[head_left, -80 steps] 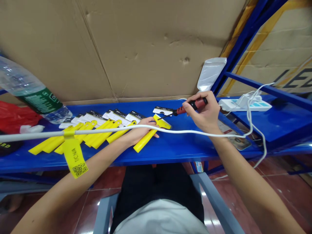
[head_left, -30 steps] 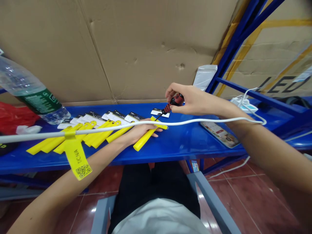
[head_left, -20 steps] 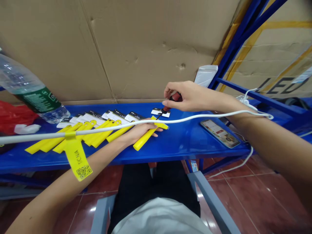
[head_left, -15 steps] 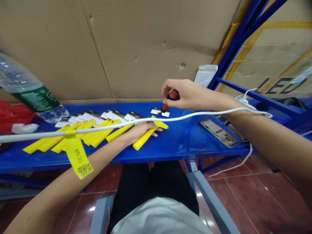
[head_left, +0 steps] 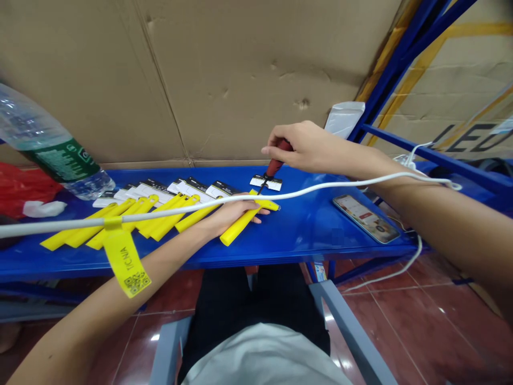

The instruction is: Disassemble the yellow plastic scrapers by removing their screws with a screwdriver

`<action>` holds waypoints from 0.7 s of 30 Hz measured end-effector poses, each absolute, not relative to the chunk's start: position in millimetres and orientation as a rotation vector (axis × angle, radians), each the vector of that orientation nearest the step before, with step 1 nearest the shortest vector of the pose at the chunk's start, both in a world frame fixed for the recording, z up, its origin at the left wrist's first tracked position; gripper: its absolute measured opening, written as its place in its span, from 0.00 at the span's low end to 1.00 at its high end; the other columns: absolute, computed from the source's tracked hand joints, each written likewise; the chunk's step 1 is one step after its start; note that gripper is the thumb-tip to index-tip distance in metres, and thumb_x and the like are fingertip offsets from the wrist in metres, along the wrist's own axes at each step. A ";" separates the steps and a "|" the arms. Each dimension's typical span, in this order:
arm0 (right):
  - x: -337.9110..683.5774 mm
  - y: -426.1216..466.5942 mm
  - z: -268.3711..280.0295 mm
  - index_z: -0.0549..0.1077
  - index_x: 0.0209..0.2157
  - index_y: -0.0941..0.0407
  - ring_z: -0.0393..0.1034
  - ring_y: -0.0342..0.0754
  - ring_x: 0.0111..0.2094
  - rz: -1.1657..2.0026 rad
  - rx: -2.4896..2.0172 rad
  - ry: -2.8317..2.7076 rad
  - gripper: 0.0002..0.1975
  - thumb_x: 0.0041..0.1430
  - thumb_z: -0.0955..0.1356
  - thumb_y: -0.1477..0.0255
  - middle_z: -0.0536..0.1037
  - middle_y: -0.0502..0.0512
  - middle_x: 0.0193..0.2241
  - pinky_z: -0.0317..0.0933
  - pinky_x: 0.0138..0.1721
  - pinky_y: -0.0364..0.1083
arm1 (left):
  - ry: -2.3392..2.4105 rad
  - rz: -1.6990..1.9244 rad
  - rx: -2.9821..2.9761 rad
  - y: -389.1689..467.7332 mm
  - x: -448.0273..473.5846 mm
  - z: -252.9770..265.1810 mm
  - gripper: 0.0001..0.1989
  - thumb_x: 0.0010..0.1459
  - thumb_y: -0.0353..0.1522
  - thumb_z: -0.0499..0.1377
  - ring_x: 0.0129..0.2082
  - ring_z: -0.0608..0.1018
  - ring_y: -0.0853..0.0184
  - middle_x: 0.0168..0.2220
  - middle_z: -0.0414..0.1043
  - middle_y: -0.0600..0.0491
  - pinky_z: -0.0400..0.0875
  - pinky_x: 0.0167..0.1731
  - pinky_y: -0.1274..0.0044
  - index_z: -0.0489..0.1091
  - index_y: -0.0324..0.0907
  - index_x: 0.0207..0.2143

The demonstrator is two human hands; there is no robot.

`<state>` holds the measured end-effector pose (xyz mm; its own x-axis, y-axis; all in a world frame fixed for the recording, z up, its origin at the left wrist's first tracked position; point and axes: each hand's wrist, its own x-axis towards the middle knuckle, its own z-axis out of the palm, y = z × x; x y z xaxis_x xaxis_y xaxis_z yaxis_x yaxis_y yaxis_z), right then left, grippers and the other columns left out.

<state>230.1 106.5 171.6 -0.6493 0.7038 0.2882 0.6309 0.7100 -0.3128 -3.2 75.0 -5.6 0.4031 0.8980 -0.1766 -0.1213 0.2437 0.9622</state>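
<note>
A white cable (head_left: 312,187) with a yellow tag (head_left: 126,264) crosses nearest the camera, above the forearms. Below it, on the near part of the blue counter (head_left: 304,230), the left hand (head_left: 234,214) grips a yellow scraper (head_left: 240,227) close to its head, the fingertips showing past the handle's right side. The scraper's long axis runs diagonally: the handle end points toward the person and to the left, the head lies at the far right end, set crosswise. A phone (head_left: 366,216) lies to the right. The right hand (head_left: 300,144) has its fingers closed around the red handle of a screwdriver (head_left: 276,167), which slants with its shaft pointing down and left at the scraper's head; whether the tip touches cannot be told. Just beyond lies a black-and-white card (head_left: 274,185). More yellow handles (head_left: 164,223) lie slanted to the left, before a cardboard wall (head_left: 240,80).
</note>
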 end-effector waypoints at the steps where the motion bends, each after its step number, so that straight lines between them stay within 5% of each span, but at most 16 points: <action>1: 229.4 108.4 171.7 0.80 0.46 0.49 0.80 0.60 0.43 0.254 -1.024 -2.531 0.14 0.69 0.77 0.55 0.88 0.57 0.39 0.69 0.42 0.53 | 0.896 0.840 1.087 75.2 -3.5 -5.7 0.09 0.75 0.26 0.64 0.57 0.90 0.50 0.58 0.88 0.32 0.87 0.48 0.70 0.85 0.34 0.50; 10: 228.2 112.3 175.2 0.81 0.50 0.49 0.79 0.58 0.42 0.253 -1.013 -2.566 0.18 0.63 0.80 0.57 0.88 0.56 0.41 0.67 0.40 0.52 | 0.859 0.845 1.067 78.5 -4.2 -9.8 0.06 0.74 0.26 0.66 0.55 0.91 0.51 0.58 0.87 0.31 0.87 0.44 0.72 0.83 0.33 0.49; 21: 221.5 109.4 177.2 0.80 0.49 0.49 0.79 0.59 0.41 0.211 -1.018 -2.571 0.14 0.70 0.76 0.56 0.88 0.57 0.37 0.67 0.40 0.53 | 0.842 0.851 1.062 78.9 -3.6 -6.8 0.04 0.73 0.25 0.67 0.55 0.91 0.51 0.58 0.88 0.32 0.87 0.44 0.72 0.81 0.35 0.48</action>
